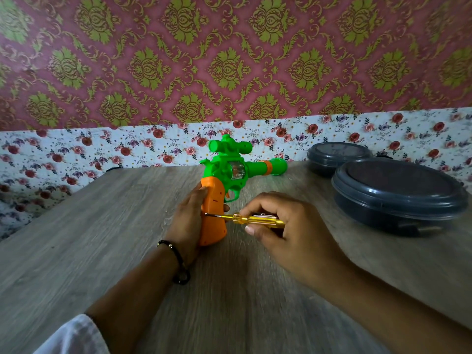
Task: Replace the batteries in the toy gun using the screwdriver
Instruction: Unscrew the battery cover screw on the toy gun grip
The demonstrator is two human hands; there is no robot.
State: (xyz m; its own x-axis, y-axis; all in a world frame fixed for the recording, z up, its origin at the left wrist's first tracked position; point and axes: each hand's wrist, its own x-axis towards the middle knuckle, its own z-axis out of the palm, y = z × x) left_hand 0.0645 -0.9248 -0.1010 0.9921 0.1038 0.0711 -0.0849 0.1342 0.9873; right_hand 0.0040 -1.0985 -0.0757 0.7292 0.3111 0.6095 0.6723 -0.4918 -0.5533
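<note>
Left hand (187, 221) fingers wrapped on the orange grip of the toy gun (224, 175), gun lying on the wood tabletop (102, 238), green barrel pointing right. Right hand (288, 231) fingers pinch the yellow screwdriver (252, 219), its tip touching the grip side. Two dark lidded containers (398, 192) far right on the tabletop.
</note>
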